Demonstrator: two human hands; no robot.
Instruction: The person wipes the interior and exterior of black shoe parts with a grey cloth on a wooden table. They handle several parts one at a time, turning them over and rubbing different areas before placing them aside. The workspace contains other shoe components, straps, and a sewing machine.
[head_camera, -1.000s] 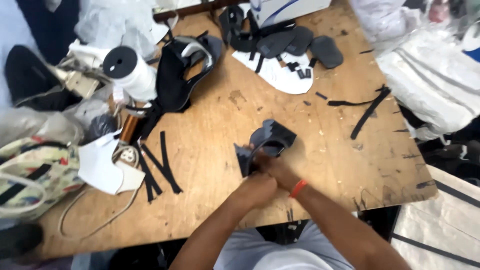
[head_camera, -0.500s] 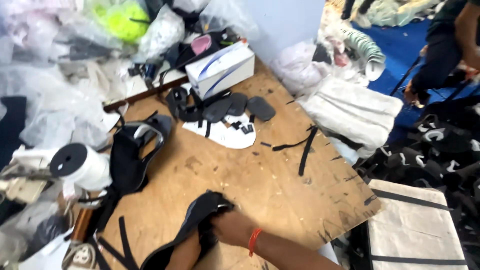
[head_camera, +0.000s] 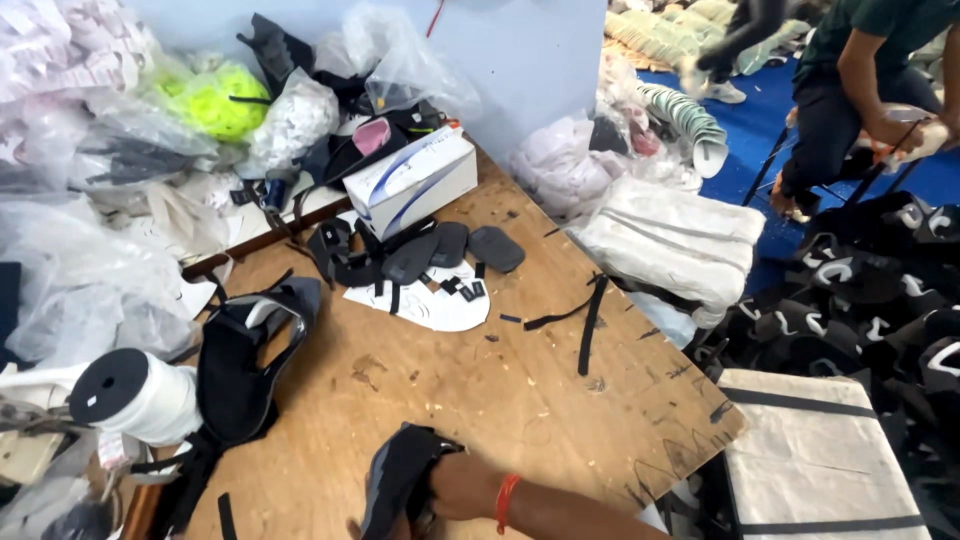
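My right hand (head_camera: 458, 487), with an orange band on its wrist, grips a black and grey shoe upper piece (head_camera: 398, 470) at the near edge of the wooden table (head_camera: 520, 400). The piece curves down over the hand towards the frame's bottom edge. A sliver of my left hand (head_camera: 350, 526) shows under the piece at that edge, and its grip is hidden.
A white thread spool (head_camera: 135, 395) and black shoe uppers (head_camera: 245, 355) lie left. Dark insoles (head_camera: 440, 248), a white paper pattern (head_camera: 435, 305) and a white box (head_camera: 412, 180) sit at the back. Black straps (head_camera: 585, 325) lie right. Plastic bags crowd the back left. Another person (head_camera: 860, 90) works far right.
The view has swung up and to the right, away from my hands. The black piece went from the table's middle to the near edge, and my left hand has dropped almost out of view.
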